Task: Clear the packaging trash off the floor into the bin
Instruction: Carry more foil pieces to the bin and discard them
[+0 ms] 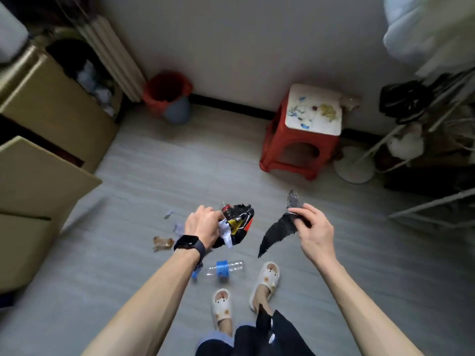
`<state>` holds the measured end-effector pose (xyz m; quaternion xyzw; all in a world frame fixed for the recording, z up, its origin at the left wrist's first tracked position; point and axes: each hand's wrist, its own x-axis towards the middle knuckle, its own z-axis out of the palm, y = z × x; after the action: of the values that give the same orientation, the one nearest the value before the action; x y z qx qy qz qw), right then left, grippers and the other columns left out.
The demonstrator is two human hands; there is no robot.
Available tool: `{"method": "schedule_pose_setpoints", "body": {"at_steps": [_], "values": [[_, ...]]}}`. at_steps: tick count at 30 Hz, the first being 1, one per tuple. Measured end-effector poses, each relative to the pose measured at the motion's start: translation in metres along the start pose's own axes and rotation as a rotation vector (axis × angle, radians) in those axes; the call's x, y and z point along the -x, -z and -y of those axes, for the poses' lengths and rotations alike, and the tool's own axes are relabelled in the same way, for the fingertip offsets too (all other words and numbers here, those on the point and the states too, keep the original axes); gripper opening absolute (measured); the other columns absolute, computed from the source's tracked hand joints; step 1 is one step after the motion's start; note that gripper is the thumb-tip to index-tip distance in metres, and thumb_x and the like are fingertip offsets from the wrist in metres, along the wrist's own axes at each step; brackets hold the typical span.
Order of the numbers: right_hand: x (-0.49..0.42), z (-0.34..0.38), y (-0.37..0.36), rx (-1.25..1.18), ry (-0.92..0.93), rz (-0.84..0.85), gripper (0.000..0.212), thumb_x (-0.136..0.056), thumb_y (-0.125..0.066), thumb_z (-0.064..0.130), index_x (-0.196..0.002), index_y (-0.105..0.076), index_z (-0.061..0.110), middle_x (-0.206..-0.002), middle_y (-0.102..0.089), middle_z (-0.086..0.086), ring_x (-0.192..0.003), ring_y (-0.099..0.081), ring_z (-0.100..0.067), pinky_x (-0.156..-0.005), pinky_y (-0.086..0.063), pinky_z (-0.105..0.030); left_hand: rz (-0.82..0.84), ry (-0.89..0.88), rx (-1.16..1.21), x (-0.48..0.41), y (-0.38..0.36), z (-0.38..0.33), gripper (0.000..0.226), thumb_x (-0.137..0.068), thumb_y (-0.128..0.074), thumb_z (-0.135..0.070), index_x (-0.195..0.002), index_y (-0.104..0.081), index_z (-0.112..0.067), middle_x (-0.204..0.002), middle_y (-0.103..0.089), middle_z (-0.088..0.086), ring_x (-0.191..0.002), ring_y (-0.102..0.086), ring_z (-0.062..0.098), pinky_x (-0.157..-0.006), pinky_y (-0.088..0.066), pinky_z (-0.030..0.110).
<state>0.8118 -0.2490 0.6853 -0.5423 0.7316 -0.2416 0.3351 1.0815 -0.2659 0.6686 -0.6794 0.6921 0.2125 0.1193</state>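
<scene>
While both hands are loaded, I judge the step in hand to be the carry to the bin (169,98), which stands in the far left corner against the wall, well apart from me.

Head view: my left hand (203,224) is curled round a crumpled snack packet (240,222) and a wad of white paper (226,233). My right hand (312,228) pinches a black wrapper strip (276,233) near its upper end. The strip's long axis runs diagonally, with the torn silvery tip up and right and the tail hanging down and left.

I'd keep both grips firm, walk close, and release right above the bin's mouth.

A plastic bottle (223,269) lies on its side on the floor (154,163) by my feet, its long axis roughly across the view. A brown wrapper (162,243) lies left of it.
</scene>
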Motion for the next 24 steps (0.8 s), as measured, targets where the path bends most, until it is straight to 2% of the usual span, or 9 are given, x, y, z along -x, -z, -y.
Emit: {"method": "schedule_pose_setpoints", "body": {"at_steps": [2, 4, 7, 10, 12, 14, 17, 20, 24], "values": [[0.028, 0.013, 0.024, -0.055, -0.047, -0.029, 0.024, -0.089, -0.068, 0.019, -0.104, -0.074, 0.037, -0.111, -0.071, 0.01, -0.109, -0.062, -0.008, -0.093, -0.04, -0.012, -0.05, -0.072, 0.009, 0.017, 0.022, -0.013, 0.031, -0.094, -0.052, -0.016, -0.117, -0.064, -0.032, -0.11, -0.061, -0.004, -0.11, -0.05, 0.021, -0.078, -0.042, 0.032], [0.056, 0.02, 0.043, -0.083, -0.089, -0.064, 0.023, -0.091, -0.067, 0.03, -0.113, -0.069, 0.035, -0.102, -0.072, 0.012, -0.097, -0.063, -0.006, -0.085, -0.04, -0.008, -0.101, -0.15, 0.033, 0.032, 0.042, -0.026, 0.03, -0.094, -0.052, -0.017, -0.116, -0.065, -0.032, -0.11, -0.06, -0.004, -0.108, -0.05, 0.02, -0.077, -0.042, 0.031], [0.091, 0.021, 0.063, -0.061, -0.111, -0.137, 0.03, -0.091, -0.066, 0.039, -0.118, -0.063, 0.028, -0.095, -0.072, 0.004, -0.09, -0.062, -0.017, -0.083, -0.043, -0.025, -0.161, -0.257, 0.03, 0.053, 0.063, -0.045, 0.024, -0.095, -0.054, -0.022, -0.113, -0.067, -0.032, -0.107, -0.06, -0.005, -0.108, -0.051, 0.019, -0.072, -0.041, 0.029], [0.124, 0.011, 0.084, -0.078, -0.171, -0.21, 0.029, -0.089, -0.066, 0.044, -0.112, -0.06, 0.028, -0.09, -0.065, 0.006, -0.085, -0.057, -0.016, -0.076, -0.038, -0.025, -0.176, -0.368, -0.003, 0.069, 0.073, -0.069, 0.024, -0.095, -0.055, -0.021, -0.113, -0.067, -0.032, -0.107, -0.06, -0.005, -0.109, -0.05, 0.019, -0.073, -0.043, 0.03], [0.14, -0.003, 0.095, -0.046, -0.209, -0.26, 0.026, -0.089, -0.063, 0.051, -0.107, -0.061, 0.032, -0.095, -0.061, 0.003, -0.091, -0.054, -0.015, -0.079, -0.038, -0.026, -0.165, -0.423, -0.019, 0.075, 0.075, -0.086, 0.023, -0.095, -0.056, -0.021, -0.112, -0.067, -0.032, -0.108, -0.058, -0.005, -0.109, -0.049, 0.019, -0.071, -0.041, 0.029], [0.156, -0.024, 0.112, -0.037, -0.23, -0.339, 0.022, -0.09, -0.06, 0.052, -0.102, -0.064, 0.034, -0.1, -0.061, 0.001, -0.097, -0.052, -0.014, -0.083, -0.039, -0.027, -0.163, -0.506, -0.035, 0.081, 0.076, -0.113, 0.02, -0.094, -0.058, -0.023, -0.11, -0.067, -0.028, -0.114, -0.054, -0.004, -0.109, -0.048, 0.021, -0.075, -0.043, 0.029], [0.18, -0.05, 0.145, -0.1, -0.263, -0.405, 0.015, -0.095, -0.058, 0.04, -0.103, -0.064, 0.029, -0.086, -0.068, 0.003, -0.089, -0.06, -0.024, -0.074, -0.04, -0.029, -0.106, -0.612, -0.014, 0.092, 0.077, -0.168, 0.02, -0.09, -0.059, -0.024, -0.11, -0.06, -0.019, -0.125, -0.055, -0.001, -0.112, -0.053, 0.024, -0.084, -0.049, 0.035], [0.206, -0.088, 0.182, -0.091, -0.312, -0.491, 0.014, -0.098, -0.053, 0.035, -0.109, -0.059, 0.027, -0.087, -0.071, -0.003, -0.086, -0.063, -0.032, -0.072, -0.045, -0.034, 0.037, -0.648, -0.054, 0.107, 0.073, -0.237, 0.023, -0.085, -0.055, -0.018, -0.102, -0.04, -0.015, -0.099, -0.062, 0.01, -0.084, -0.059, 0.034, -0.065, -0.049, 0.038], [0.248, -0.154, 0.24, -0.108, -0.402, -0.578, 0.014, -0.098, -0.046, 0.041, -0.11, -0.052, 0.036, -0.074, -0.069, 0.0, -0.064, -0.069, -0.029, -0.066, -0.053, -0.038, 0.073, -0.728, -0.072, 0.133, 0.05, -0.335, 0.032, -0.087, -0.047, -0.012, -0.118, -0.041, -0.018, -0.088, -0.062, 0.016, -0.082, -0.061, 0.038, -0.062, -0.044, 0.037]]}}
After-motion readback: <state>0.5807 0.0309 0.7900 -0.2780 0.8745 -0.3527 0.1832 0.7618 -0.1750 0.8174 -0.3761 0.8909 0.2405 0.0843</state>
